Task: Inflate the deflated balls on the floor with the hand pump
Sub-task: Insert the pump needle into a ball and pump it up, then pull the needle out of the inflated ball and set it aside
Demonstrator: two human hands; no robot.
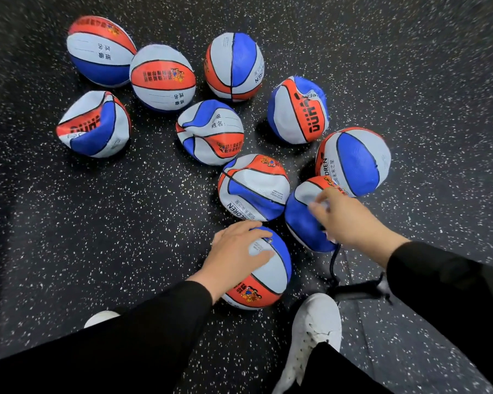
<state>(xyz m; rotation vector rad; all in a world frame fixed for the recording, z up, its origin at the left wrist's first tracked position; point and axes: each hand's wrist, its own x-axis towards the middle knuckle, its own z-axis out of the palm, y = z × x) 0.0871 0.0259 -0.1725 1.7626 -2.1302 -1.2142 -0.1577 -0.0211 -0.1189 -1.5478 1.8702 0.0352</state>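
Note:
Several red, white and blue balls lie on the dark speckled floor, most of them dented or crumpled. My left hand (pixel 236 248) rests with spread fingers on top of the nearest ball (pixel 268 274), which looks round. My right hand (pixel 345 220) grips a sagging blue and white ball (pixel 302 220) just to the right of it. The black hand pump (pixel 359 290) lies on the floor under my right forearm, and its hose (pixel 334 263) runs up toward that ball. Where the hose ends is hidden by my hand.
My white shoe (pixel 313 331) stands beside the pump, and the toe of my other shoe (pixel 101 318) shows at the lower left. Crumpled balls (pixel 254 186) crowd the floor ahead and to the right. Bare speckled floor (pixel 97 223) lies to the left.

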